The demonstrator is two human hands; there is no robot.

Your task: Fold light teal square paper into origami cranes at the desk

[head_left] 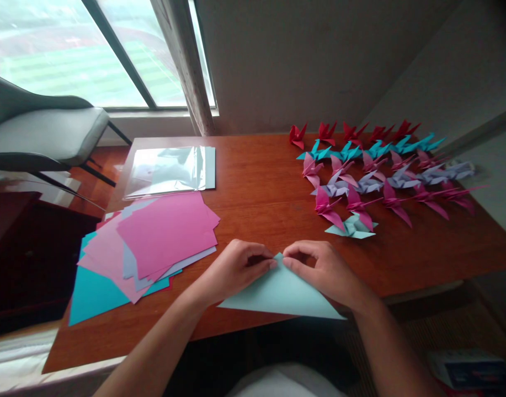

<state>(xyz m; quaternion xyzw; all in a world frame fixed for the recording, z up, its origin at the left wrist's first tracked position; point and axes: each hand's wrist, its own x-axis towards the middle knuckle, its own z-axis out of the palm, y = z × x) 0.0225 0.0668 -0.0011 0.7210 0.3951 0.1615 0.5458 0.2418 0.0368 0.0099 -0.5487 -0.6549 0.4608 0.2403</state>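
Observation:
A pale teal sheet of paper (277,295), folded into a triangle, lies at the near edge of the wooden table (256,182). My left hand (236,268) and my right hand (325,270) meet at the triangle's top corner, each with its fingers pinched on the paper there. A stack of loose square sheets (149,242) in pink, lilac and teal lies to the left of my left hand. Several folded paper cranes (372,171) stand in rows by colour at the far right of the table. One pale teal crane (352,226) sits nearest my right hand.
A clear plastic wrapper (170,170) lies behind the paper stack. A grey chair (41,129) stands at the left under the window (91,49). The wall (298,60) runs behind the table. A box (470,369) lies on the floor at the lower right.

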